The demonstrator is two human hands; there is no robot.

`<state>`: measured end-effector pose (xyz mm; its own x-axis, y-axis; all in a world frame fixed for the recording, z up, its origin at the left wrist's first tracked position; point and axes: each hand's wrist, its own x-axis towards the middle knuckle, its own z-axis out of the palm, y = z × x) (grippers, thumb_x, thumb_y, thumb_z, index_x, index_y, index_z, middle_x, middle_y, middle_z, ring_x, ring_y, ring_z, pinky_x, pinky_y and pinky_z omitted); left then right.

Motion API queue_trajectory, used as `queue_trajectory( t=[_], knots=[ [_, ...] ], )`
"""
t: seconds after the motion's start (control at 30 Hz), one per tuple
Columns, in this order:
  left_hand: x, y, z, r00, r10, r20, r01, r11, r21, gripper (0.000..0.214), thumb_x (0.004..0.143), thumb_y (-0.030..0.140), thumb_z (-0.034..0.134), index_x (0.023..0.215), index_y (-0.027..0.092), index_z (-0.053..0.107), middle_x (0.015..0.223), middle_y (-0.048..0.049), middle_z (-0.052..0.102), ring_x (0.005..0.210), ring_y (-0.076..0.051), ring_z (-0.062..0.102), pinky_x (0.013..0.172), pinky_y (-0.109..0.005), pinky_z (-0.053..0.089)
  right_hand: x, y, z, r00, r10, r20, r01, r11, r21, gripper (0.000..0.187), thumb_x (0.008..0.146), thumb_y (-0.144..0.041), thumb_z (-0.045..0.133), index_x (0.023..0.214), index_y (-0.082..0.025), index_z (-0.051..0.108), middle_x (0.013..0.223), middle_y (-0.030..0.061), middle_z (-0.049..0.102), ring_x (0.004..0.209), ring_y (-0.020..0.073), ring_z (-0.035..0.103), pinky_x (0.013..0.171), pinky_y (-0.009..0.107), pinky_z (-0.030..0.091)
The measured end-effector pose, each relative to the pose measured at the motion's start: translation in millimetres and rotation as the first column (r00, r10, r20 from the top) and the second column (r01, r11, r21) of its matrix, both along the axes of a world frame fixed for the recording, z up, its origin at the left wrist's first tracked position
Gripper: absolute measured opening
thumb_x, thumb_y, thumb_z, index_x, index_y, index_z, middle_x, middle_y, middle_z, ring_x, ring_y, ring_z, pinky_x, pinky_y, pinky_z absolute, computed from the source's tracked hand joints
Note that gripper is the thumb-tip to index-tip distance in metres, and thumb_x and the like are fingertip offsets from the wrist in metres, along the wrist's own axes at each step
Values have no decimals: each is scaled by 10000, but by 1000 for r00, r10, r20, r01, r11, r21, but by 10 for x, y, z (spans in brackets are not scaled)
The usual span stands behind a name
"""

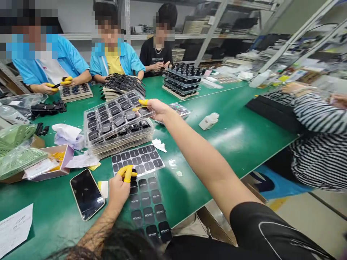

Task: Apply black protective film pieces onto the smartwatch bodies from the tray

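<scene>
My right hand [157, 108] is stretched out over the green table and grips the near edge of a clear plastic tray [108, 117] of dark square parts, lifted at a tilt above a stack of similar trays [121, 139]. Yellow finger cots cover its fingertips. My left hand [120, 186], also in yellow cots, pinches at the top of a clear sheet of black stickers [149, 207] lying near the table's front edge. A second sticker sheet [139, 159] lies flat just beyond it.
A phone [86, 193] lies left of my left hand, beside a pink box [54, 162] and papers. Three people sit across the table with trays [183, 77]; a person in a striped sleeve [317, 115] works at the right. A white object [208, 121] lies mid-table.
</scene>
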<state>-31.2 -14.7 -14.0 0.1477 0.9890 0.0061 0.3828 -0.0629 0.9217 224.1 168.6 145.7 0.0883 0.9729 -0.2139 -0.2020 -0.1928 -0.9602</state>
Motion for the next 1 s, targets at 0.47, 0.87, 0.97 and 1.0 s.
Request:
queue_trajectory(
  t=[0.47,0.87,0.97,1.0],
  knots=[
    [-8,5,20,999,45,27,-42,993,-113,539,779,537,805,1223,233,790,1076,-93,895,1085,-327,851,1068,-479,644,1307,-3302,-703,668,-741,-65,744,668,22,280,694,-449,883,860,-290,723,895,52,820,671,229,756,561,328,652],
    [-7,-1,48,997,68,29,-64,991,-121,481,790,490,825,1192,227,803,1065,-88,898,1042,-308,866,1039,-459,678,2047,-3958,-1409,373,-884,282,907,411,88,224,612,-425,736,807,-423,627,1245,160,805,1489,387,620,927,620,633],
    [11,-23,39,997,77,27,-74,992,-101,471,802,513,826,1172,221,805,1051,-93,898,1018,-301,869,1020,-446,684,2162,-3832,-1500,370,-811,453,886,455,89,278,603,-582,681,779,-422,536,883,191,763,1251,458,764,758,653,615],
    [19,-34,36,996,77,34,-73,993,-91,463,807,520,822,1160,221,806,1038,-91,899,1000,-295,871,1003,-436,690,2185,-3813,-1509,385,-774,503,870,487,83,304,607,-641,664,771,-426,525,748,177,698,1116,490,798,672,665,583]
  ],
)
